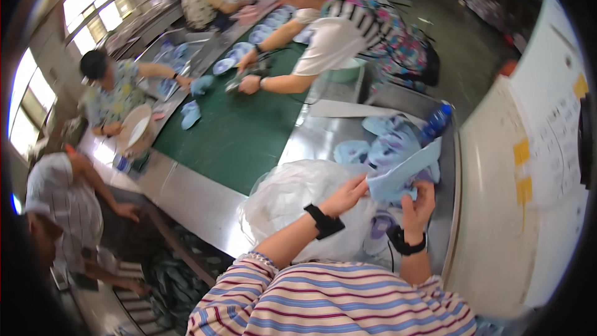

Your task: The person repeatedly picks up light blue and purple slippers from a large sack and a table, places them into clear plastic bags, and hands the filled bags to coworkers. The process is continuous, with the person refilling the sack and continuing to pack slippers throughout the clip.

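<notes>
Both my hands hold a light blue fabric piece (403, 172) above a metal worktable (323, 134). My left hand (346, 195) pinches its lower left corner. My right hand (418, 203) grips its bottom edge from below. Each wrist wears a black band. Just under my left forearm lies a large clear plastic bag (292, 199), crumpled. Behind the held piece sits a heap of similar light blue and lilac pieces (379, 143).
A green conveyor belt (236, 130) runs away from me with blue pieces on it. Several other people work along it, one bent over it at the far end. A blue-capped bottle (435, 121) stands at the table's right, beside a white panel (535, 162).
</notes>
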Demonstrator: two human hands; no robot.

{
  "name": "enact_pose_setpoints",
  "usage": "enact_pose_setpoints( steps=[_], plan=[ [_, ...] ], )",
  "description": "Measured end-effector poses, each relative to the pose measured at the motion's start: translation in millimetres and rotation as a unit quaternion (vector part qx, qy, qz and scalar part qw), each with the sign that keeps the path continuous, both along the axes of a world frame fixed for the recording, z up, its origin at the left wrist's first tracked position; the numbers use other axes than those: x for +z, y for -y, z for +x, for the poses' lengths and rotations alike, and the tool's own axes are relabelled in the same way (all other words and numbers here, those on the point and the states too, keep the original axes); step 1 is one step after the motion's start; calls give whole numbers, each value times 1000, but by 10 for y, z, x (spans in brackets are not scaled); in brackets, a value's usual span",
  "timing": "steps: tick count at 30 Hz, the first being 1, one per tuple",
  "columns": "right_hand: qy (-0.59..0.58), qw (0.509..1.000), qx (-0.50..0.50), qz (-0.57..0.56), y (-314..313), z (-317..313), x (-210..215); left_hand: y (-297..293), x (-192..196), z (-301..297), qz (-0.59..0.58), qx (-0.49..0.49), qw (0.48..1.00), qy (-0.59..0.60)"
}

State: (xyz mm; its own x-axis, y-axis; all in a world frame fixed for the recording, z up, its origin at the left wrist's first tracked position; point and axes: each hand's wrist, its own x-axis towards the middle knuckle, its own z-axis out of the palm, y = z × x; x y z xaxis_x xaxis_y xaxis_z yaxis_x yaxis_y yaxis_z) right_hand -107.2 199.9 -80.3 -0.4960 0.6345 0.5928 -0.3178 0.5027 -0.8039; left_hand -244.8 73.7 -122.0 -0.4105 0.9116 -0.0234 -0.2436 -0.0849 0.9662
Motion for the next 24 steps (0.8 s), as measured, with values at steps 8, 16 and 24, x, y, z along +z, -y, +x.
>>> enact_pose_setpoints(
  steps=[8, 16, 24],
  plan=[
    [306, 917, 256, 23, 604, -283, -283, 1208, -275, -249, -85, 57, 995, -17],
    [289, 808, 474, 196, 960, -751, -129, 2862, -259, -2302, 57, 531, 842, 75],
    [445, 822, 79, 346, 522, -567, -762, 2918, -853, -1521, -294, 346, 864, -217]
  ],
)
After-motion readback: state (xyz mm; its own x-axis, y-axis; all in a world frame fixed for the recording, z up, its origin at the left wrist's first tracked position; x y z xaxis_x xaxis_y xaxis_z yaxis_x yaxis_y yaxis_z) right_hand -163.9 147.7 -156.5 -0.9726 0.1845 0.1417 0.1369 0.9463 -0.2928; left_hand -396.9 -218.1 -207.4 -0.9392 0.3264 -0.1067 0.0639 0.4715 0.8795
